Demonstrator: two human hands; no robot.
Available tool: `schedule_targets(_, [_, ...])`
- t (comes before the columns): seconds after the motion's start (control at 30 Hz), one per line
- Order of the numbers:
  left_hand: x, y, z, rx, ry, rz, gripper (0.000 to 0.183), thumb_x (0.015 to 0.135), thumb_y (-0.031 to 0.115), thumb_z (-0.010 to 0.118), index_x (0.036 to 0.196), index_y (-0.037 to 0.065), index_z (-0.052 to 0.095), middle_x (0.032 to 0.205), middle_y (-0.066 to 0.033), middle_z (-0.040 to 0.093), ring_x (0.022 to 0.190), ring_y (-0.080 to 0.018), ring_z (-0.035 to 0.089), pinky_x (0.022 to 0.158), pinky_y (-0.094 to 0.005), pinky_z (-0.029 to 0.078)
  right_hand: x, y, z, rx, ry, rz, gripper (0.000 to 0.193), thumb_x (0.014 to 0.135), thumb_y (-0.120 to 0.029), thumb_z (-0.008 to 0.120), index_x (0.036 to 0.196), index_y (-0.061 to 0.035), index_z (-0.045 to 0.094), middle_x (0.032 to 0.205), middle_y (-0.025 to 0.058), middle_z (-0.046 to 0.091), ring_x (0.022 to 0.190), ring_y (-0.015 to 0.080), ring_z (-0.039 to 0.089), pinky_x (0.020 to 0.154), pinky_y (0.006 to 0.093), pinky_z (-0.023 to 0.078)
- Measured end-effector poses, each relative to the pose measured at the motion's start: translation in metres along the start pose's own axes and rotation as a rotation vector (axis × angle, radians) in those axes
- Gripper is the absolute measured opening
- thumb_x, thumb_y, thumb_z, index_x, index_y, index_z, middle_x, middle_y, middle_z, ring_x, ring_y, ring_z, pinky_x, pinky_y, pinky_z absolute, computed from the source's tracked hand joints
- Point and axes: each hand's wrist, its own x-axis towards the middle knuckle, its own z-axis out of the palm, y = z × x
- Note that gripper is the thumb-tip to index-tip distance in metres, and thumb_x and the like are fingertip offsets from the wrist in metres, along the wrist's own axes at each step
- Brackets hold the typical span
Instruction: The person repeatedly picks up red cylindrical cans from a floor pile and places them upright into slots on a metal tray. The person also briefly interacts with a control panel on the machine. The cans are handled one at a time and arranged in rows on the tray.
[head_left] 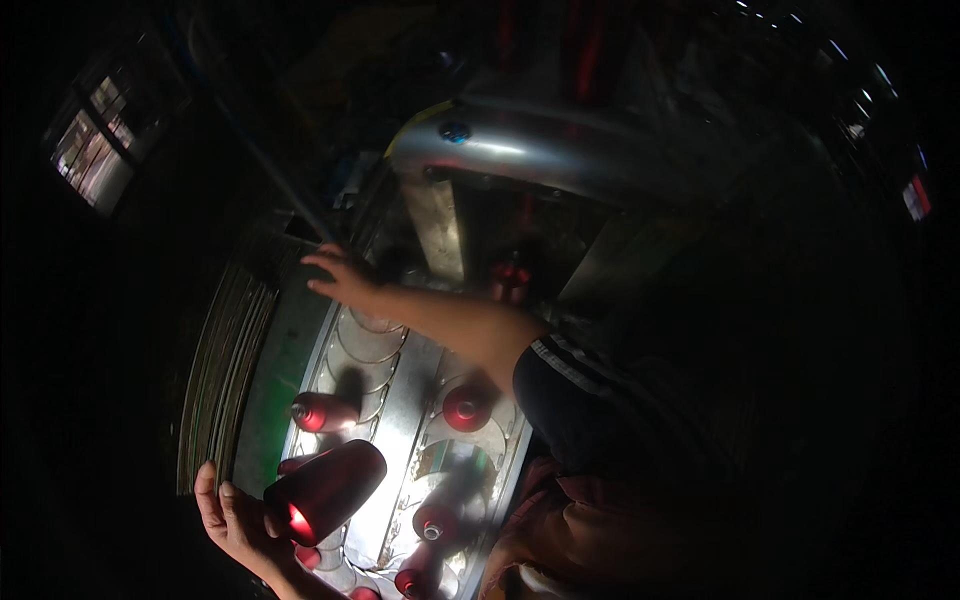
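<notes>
A dark red, metallic-looking bottle (330, 490) is tilted above the conveyor at the lower left, its broad flat end toward the upper right. My left hand (238, 520) is at its lower-left end, gripping it there, with two fingertips sticking up beside it. Farther up, my right arm stretches across the conveyor from the right. My right hand (345, 278) is open over the conveyor's far left edge, fingers apart and nothing in them, close to a dark rod (290, 190).
Two rows of round metal holders (365, 340) run along the conveyor, split by a shiny metal strip (405, 400). Several red bottles stand or lean there, including one bottle (467, 408) below my arm. Stacked flat sheets (225, 370) stand left; a rounded metal housing (500, 148) lies beyond.
</notes>
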Motion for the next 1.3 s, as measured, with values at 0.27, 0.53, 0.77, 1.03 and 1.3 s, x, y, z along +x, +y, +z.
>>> schedule_targets(0.27, [0.139,-0.19,0.042,0.23,-0.088,0.071,0.027,0.095,0.005,0.055,0.12,0.0,0.061,0.099,-0.005,0.064,0.079,-0.0092,0.056,0.069,-0.0218,0.045,-0.188,-0.175,-0.315,0.135,-0.304,0.14,0.002,0.085,-0.005,0.071,0.087,-0.0038,0.07,0.101,0.0079,0.061,0.093,0.0194,0.062,0.076,0.0315,0.051])
schedule_targets(0.53, [0.171,-0.237,-0.013,0.945,0.105,0.293,0.033,0.094,0.021,0.054,0.118,-0.001,0.063,0.113,-0.0134,0.067,0.101,-0.0226,0.062,0.087,-0.0316,0.047,-0.454,-0.233,-0.498,-0.253,0.352,0.636,0.014,0.09,-0.015,0.065,0.1,-0.0087,0.073,0.1,0.0054,0.064,0.101,0.0199,0.06,0.087,0.0333,0.048])
schedule_targets(0.77, [-0.058,-0.163,0.053,0.705,0.119,0.612,0.042,0.091,0.034,0.052,0.117,0.004,0.064,0.111,-0.0149,0.067,0.099,-0.0255,0.064,0.084,-0.0344,0.049,-0.592,-0.263,-0.581,-0.616,-0.072,1.199,0.033,0.088,-0.039,0.066,0.093,-0.0081,0.075,0.094,0.0112,0.068,0.091,0.0227,0.065,0.083,0.0344,0.051])
schedule_targets(1.03, [-0.502,-0.278,0.167,0.798,-0.986,-0.239,0.053,0.089,0.05,0.05,0.117,0.008,0.066,0.109,-0.0165,0.068,0.097,-0.0289,0.065,0.081,-0.0376,0.05,-0.852,-0.112,-0.675,-0.443,-0.792,1.587,0.039,0.081,-0.037,0.065,0.096,-0.0009,0.073,0.103,0.0195,0.069,0.101,0.0337,0.065,0.089,0.0429,0.05])
schedule_targets(1.3, [-0.679,-0.279,0.23,1.529,-1.226,-0.322,0.064,0.086,0.065,0.048,0.116,0.013,0.067,0.106,-0.0181,0.069,0.095,-0.0323,0.067,0.077,-0.0408,0.052,-0.796,-0.124,-0.91,-0.492,-0.653,1.631,0.04,0.063,-0.045,0.081,0.086,-0.0127,0.076,0.085,0.0092,0.072,0.081,0.0253,0.069,0.076,0.04,0.054])
